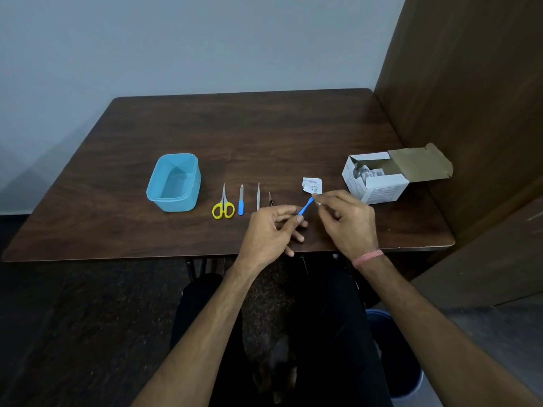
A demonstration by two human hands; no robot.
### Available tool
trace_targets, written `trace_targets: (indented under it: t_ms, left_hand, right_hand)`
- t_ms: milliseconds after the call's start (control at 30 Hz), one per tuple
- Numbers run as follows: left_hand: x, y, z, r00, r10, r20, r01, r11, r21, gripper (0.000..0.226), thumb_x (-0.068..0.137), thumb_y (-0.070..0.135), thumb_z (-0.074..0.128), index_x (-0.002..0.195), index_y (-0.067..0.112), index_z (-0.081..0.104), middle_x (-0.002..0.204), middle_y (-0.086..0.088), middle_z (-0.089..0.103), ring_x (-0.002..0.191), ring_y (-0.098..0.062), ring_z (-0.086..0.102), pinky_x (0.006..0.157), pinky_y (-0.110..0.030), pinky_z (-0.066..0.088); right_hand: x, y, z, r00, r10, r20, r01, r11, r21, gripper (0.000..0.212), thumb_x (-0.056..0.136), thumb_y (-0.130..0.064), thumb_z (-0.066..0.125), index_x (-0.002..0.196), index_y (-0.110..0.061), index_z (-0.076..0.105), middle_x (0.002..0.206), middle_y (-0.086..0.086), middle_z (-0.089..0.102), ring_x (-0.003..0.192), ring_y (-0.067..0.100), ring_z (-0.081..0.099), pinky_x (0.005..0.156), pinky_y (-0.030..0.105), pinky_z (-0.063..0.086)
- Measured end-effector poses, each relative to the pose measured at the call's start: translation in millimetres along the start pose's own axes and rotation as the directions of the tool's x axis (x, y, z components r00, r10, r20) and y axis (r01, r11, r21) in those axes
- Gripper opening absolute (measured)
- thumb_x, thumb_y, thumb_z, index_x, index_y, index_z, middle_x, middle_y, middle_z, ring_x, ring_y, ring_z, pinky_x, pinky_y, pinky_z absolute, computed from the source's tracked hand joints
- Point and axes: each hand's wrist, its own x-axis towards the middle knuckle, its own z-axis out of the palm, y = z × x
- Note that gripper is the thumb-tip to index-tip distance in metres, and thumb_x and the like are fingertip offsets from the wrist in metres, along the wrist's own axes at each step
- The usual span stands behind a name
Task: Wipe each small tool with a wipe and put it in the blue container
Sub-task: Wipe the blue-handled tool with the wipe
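Left hand point(271, 230): fingers curled, pinching blue-handled tool point(305, 206) above near worktop point(293, 127). Right hand point(348, 221): fingertips pinching wipe point(318, 199) at tool's far tip.

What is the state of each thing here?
Blue container: open, empty.
Scissors: closed, on table.
Box: flap open.
Wipe packet: torn, on table.
Blue tool: held by left hand.
Right hand: fingers pinch wipe at tool's tip.

Dim, even indoor light with a cool blue-grey cast. Soft shadows lie on the wall point(44, 160) far left of the hands. The wide lens bows the table point(205, 136) edges. The floor below the hands is dark, grainy, slightly blurred.
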Motion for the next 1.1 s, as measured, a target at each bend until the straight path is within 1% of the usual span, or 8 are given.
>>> trace_targets:
  t_ms: [133, 267, 467, 633, 700, 900, 1000, 1100]
  left_hand:
    - [-0.8, 0.8, 0.3, 1.0, -0.001, -0.007, 0.001, 1.0, 0.002, 0.025, 0.111, 0.011, 0.07, 0.128, 0.028, 0.074, 0.106, 0.0, 0.085, 0.08, -0.018, 0.083, 0.046, -0.027, 0.062]
    - [-0.6, -1.2, 0.6, 1.0, -0.005, -0.015, 0.006, 1.0, 0.015, 0.027, 0.11, 0.012, 0.07, 0.137, 0.012, 0.075, 0.105, -0.001, 0.085, 0.079, -0.018, 0.083, 0.046, -0.028, 0.062]
    - [0.4, -3.5, 1.9, 0.999, -0.002, -0.038, 0.002, 1.0, 0.011, 0.027, 0.11, 0.013, 0.072, 0.137, 0.012, 0.075, 0.103, 0.0, 0.086, 0.077, -0.02, 0.083, 0.046, -0.029, 0.062]
    - [-0.5, -2.9, 2.1, 0.999, -0.01, -0.042, 0.01, 1.0, 0.01, 0.025, 0.11, 0.015, 0.072, 0.134, 0.011, 0.077, 0.103, 0.001, 0.086, 0.074, -0.019, 0.081, 0.046, -0.03, 0.061]
    - [-0.4, -2.6, 2.3, 0.998, -0.015, -0.053, 0.016, 1.0, 0.012, 0.026, 0.11, 0.015, 0.072, 0.135, 0.01, 0.077, 0.102, 0.001, 0.086, 0.073, -0.019, 0.081, 0.045, -0.03, 0.06]
    - [0.9, -5.4, 2.5, 0.999, -0.016, -0.044, 0.016, 1.0, 0.013, 0.026, 0.109, 0.015, 0.072, 0.135, 0.01, 0.077, 0.101, 0.0, 0.086, 0.071, -0.019, 0.08, 0.046, -0.03, 0.06]
    - [0.6, -4.2, 1.9, 0.999, -0.013, -0.035, 0.014, 1.0, 0.017, 0.024, 0.11, 0.015, 0.072, 0.133, 0.011, 0.078, 0.101, 0.001, 0.086, 0.07, -0.019, 0.079, 0.046, -0.031, 0.061]
    - [0.9, -4.0, 2.3, 1.0, -0.01, -0.03, 0.01, 1.0, 0.029, 0.024, 0.11, 0.015, 0.072, 0.133, 0.013, 0.078, 0.102, 0.002, 0.086, 0.071, -0.02, 0.08, 0.046, -0.03, 0.06]
  right_hand:
    - [1.2, 0.7, -0.9, 1.0, 0.022, 0.004, -0.022, 1.0, 0.002, 0.024, 0.095, -0.009, 0.081, 0.115, -0.02, 0.087, 0.11, -0.008, 0.08, 0.069, -0.001, 0.054, 0.065, 0.036, 0.061]
    - [0.9, -1.1, -1.2, 1.0, 0.023, 0.017, -0.023, 1.0, 0.0, 0.023, 0.095, -0.009, 0.081, 0.114, -0.021, 0.087, 0.109, -0.009, 0.08, 0.067, -0.001, 0.053, 0.065, 0.036, 0.06]
    - [3.0, -1.2, -0.7, 0.997, 0.069, 0.034, -0.069, 0.997, -0.016, 0.024, 0.096, -0.013, 0.081, 0.117, -0.022, 0.087, 0.109, -0.009, 0.079, 0.07, -0.003, 0.054, 0.066, 0.037, 0.061]
    - [6.4, -1.3, -3.7, 0.984, 0.173, -0.03, -0.172, 0.984, 0.037, 0.021, 0.096, -0.011, 0.083, 0.114, -0.021, 0.087, 0.105, -0.008, 0.08, 0.068, -0.009, 0.057, 0.068, 0.012, 0.05]
    - [7.3, -0.7, -4.8, 0.974, 0.219, -0.065, -0.216, 0.975, 0.047, 0.019, 0.096, -0.012, 0.083, 0.112, -0.021, 0.087, 0.103, -0.009, 0.079, 0.066, -0.004, 0.057, 0.065, 0.014, 0.048]
    - [2.4, -2.4, -1.6, 0.998, 0.045, 0.035, -0.047, 0.997, 0.055, 0.021, 0.097, -0.012, 0.082, 0.115, -0.022, 0.087, 0.107, -0.011, 0.079, 0.067, -0.005, 0.058, 0.068, 0.015, 0.051]
    - [3.4, -1.1, -1.0, 0.997, 0.062, 0.042, -0.063, 0.997, 0.033, 0.023, 0.095, -0.013, 0.083, 0.116, -0.023, 0.087, 0.107, -0.013, 0.08, 0.066, -0.007, 0.057, 0.069, 0.017, 0.053]
    - [3.9, -1.2, -1.5, 0.996, 0.069, 0.054, -0.071, 0.997, 0.024, 0.024, 0.094, -0.012, 0.084, 0.115, -0.023, 0.087, 0.107, -0.013, 0.08, 0.071, -0.016, 0.057, 0.071, 0.007, 0.046]
